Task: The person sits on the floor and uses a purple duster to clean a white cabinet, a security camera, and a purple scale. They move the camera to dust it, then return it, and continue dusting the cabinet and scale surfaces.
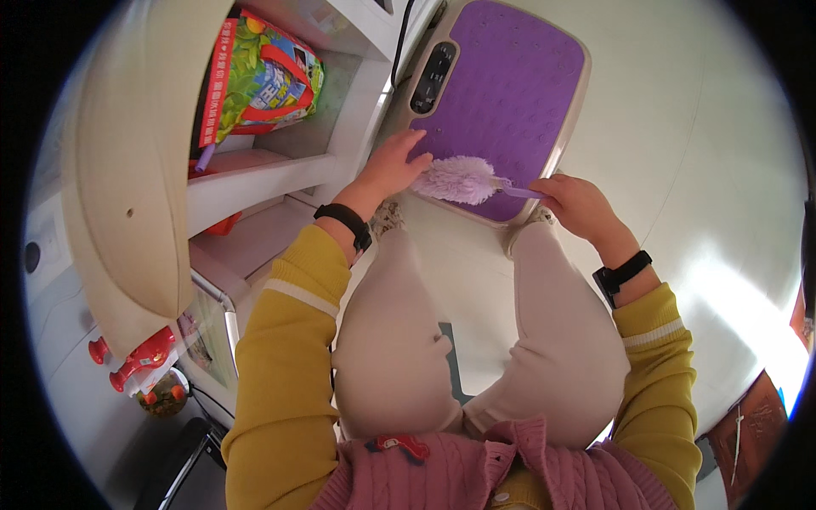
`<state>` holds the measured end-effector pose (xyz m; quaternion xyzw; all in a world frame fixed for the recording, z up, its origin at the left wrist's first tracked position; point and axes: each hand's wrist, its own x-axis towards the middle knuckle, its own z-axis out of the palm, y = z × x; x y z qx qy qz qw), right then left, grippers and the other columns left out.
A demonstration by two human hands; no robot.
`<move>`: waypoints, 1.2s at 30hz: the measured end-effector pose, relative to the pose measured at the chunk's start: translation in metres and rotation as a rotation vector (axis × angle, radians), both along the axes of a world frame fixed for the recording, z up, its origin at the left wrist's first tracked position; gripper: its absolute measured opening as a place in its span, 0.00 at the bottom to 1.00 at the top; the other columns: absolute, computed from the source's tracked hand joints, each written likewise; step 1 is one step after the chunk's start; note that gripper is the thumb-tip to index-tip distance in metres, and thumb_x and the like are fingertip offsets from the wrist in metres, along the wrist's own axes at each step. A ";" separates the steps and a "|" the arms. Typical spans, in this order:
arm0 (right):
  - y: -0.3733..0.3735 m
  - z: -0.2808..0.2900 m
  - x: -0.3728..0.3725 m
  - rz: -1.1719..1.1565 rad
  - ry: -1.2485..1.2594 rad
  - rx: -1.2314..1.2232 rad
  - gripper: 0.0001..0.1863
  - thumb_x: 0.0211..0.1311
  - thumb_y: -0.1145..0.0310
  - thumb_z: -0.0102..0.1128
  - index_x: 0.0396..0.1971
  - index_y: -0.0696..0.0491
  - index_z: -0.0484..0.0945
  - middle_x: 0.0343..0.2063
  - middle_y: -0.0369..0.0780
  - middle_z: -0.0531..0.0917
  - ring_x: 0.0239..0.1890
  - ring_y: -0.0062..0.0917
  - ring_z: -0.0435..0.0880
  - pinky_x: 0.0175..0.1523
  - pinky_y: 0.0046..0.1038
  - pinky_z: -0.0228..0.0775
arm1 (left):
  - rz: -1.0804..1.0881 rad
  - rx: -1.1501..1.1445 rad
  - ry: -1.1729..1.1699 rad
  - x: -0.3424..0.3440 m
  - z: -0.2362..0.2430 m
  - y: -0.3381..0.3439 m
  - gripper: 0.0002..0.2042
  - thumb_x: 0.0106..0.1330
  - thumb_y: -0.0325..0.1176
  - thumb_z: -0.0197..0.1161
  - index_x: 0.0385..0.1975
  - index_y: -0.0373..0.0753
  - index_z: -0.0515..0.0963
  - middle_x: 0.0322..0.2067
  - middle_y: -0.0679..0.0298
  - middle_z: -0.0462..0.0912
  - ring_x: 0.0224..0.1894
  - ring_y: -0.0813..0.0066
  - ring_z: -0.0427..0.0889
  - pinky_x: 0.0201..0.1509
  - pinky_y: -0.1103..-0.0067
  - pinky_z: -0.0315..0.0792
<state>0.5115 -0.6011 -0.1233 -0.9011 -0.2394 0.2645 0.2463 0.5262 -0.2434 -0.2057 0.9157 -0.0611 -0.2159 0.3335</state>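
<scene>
My right hand (568, 204) is closed on the lilac handle of a fluffy pale-purple duster (455, 179), held over the lower part of a purple-topped vibration platform (501, 85) with a dark control panel. My left hand (395, 170) is at the left end of the duster's fluffy head, fingers apart and bent; whether they touch the fibres I cannot tell clearly. Both wrists wear black bands.
To the left, a white shelf unit (263, 183) holds a colourful bag with red straps (272, 89), beside a beige curved panel (127, 221). Red ornaments (149, 357) sit lower left. My legs and shoes are below the platform. A brown wooden object (739, 433) is lower right.
</scene>
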 end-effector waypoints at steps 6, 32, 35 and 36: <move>0.010 -0.026 0.014 -0.324 -0.036 -0.095 0.23 0.64 0.75 0.53 0.57 0.39 0.78 0.34 0.40 0.80 0.40 0.37 0.81 0.44 0.37 0.74 | 0.185 0.047 -0.112 -0.001 -0.040 0.016 0.28 0.70 0.47 0.59 0.65 0.39 0.68 0.63 0.49 0.70 0.67 0.53 0.67 0.69 0.69 0.63; 0.014 -0.039 0.009 -0.218 0.301 0.150 0.19 0.65 0.72 0.54 0.55 0.42 0.81 0.35 0.45 0.85 0.37 0.38 0.82 0.44 0.35 0.74 | 0.813 -0.396 0.614 -0.012 -0.030 0.025 0.30 0.72 0.52 0.54 0.69 0.45 0.63 0.62 0.65 0.71 0.63 0.69 0.69 0.63 0.66 0.66; 0.019 -0.038 0.003 0.042 0.376 0.006 0.19 0.66 0.71 0.54 0.55 0.42 0.81 0.36 0.44 0.85 0.37 0.37 0.83 0.44 0.35 0.74 | 0.829 -0.447 0.697 -0.013 -0.035 0.034 0.29 0.72 0.52 0.54 0.69 0.45 0.64 0.65 0.65 0.67 0.68 0.69 0.63 0.66 0.63 0.63; 0.023 -0.039 0.003 -0.015 0.297 -0.022 0.18 0.66 0.71 0.55 0.54 0.41 0.81 0.35 0.43 0.85 0.37 0.37 0.83 0.44 0.34 0.74 | 0.818 -0.468 0.706 -0.013 -0.037 0.037 0.29 0.72 0.53 0.54 0.68 0.45 0.64 0.64 0.65 0.68 0.67 0.69 0.64 0.66 0.63 0.63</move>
